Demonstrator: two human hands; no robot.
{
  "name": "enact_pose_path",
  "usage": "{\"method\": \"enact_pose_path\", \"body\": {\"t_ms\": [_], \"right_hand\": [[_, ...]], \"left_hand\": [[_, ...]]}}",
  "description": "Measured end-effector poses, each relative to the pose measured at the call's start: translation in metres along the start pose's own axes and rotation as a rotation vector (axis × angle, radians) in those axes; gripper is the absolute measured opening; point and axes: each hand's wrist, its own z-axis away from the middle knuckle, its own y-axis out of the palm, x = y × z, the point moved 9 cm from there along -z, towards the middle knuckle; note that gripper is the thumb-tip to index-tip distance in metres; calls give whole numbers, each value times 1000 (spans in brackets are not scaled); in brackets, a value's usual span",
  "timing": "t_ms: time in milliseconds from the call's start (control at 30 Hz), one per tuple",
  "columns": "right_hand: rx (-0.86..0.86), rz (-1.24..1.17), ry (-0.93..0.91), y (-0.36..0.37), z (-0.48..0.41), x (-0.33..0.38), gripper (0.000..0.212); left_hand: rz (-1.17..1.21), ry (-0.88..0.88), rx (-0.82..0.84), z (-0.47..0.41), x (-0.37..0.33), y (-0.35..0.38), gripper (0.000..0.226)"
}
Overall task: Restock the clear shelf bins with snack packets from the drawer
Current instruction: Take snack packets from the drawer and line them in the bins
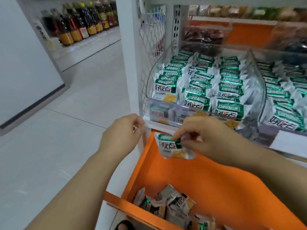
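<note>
A row of dark bottles, too blurred to count, lines a low shelf at far left of a shop aisle. A person's two bare hands work at the shelving. The left hand hovers by the white shelf edge with fingers curled and thumb meeting fingertips; whether it holds anything cannot be told. Just beside it, one green-and-white snack packet hangs above the back of the single open orange drawer, pinched at its top edge by the right hand. A loose heap of packets, too jumbled to count, lies at the drawer's front. Above, two clear shelf bins hold matching packets: the left bin in three rows, the right bin partly cut off.
</note>
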Motion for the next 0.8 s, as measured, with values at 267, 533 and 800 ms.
{"method": "enact_pose_path", "body": {"t_ms": [267,533,800], "right_hand": [[-430,237,-141,-99,-25,35,22],[-353,405,-120,-76,-70,37,22],[-305,637,-23,-51,-69,15,39]], "left_hand": [[205,121,-84,1,-39,-11,55],[199,125,-58,-2,-37,-11,57],[205,125,-35,-5,-33,-8,58]]}}
